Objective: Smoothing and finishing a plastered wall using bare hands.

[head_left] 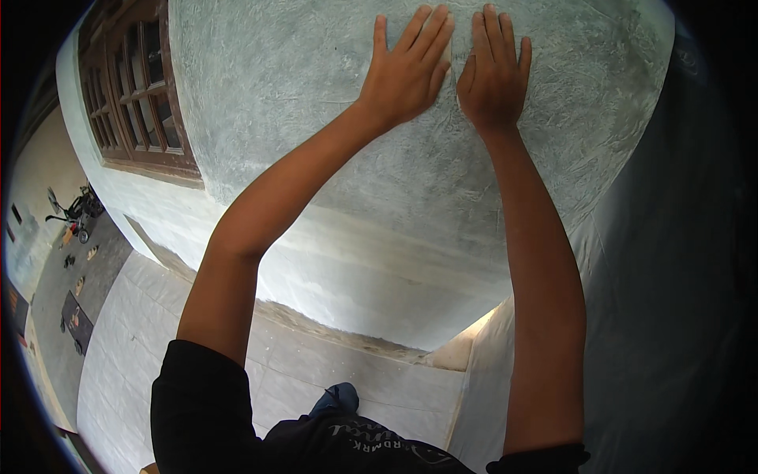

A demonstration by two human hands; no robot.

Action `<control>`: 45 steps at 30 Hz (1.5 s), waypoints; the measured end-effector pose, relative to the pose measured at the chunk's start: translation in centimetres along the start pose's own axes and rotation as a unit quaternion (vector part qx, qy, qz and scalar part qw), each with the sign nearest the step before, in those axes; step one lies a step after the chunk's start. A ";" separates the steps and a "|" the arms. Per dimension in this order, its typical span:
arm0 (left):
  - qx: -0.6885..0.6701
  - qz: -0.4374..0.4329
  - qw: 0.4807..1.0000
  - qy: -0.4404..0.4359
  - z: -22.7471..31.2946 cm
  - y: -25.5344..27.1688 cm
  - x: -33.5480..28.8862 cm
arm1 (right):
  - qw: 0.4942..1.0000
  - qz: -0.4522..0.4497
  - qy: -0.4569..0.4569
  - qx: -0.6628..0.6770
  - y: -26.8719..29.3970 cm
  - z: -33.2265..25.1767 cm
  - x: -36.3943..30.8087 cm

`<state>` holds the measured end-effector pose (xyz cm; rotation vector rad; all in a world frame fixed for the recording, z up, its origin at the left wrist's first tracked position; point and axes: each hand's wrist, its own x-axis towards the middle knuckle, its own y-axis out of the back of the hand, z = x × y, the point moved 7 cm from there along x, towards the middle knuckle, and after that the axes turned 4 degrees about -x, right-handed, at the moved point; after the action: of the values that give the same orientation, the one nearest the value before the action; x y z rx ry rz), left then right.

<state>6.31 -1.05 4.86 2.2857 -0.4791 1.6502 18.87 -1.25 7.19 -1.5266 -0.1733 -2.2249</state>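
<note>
1. Wall (395,182), rough-faced, runs from window (134,95) to its right edge.
2. Left hand (407,71) and right hand (496,87) lie flat there, fingers (380,35) somewhat apart.
3. Hard pressing could scrape palms.

The left arm (264,201) enters from the lower left of the frame, bends clearly at the elbow (238,237), then slants toward the top centre. The right arm (545,292) rises along the right of centre, only slightly bent. At the top, the left hand (407,77) and right hand (496,83) are side by side, near each other but apart, held flat with their backs showing. The fingers (414,28) are extended upward, the little fingers spread from the rest; both thumbs (440,77) lie on the inner sides.
</note>
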 end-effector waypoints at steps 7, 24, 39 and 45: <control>0.039 -0.017 0.999 0.023 -2.3 0.5 3.3 | 1.000 -0.003 0.000 -0.002 -0.3 -0.4 0.0; 0.039 0.007 0.996 -0.074 -1.9 1.1 2.1 | 1.000 0.001 0.000 -0.004 0.0 -0.5 0.0; -0.010 -0.024 1.000 0.002 -0.8 0.2 1.2 | 1.000 -0.007 -0.008 0.007 0.0 -0.4 0.1; 0.038 -0.063 0.997 -0.013 -3.3 0.9 4.4 | 1.000 -0.003 -0.002 -0.001 -0.2 -0.4 0.2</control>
<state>4.44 -0.95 10.08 2.3421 -0.2767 1.6057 18.43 -1.24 7.26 -1.5336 -0.1758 -2.2276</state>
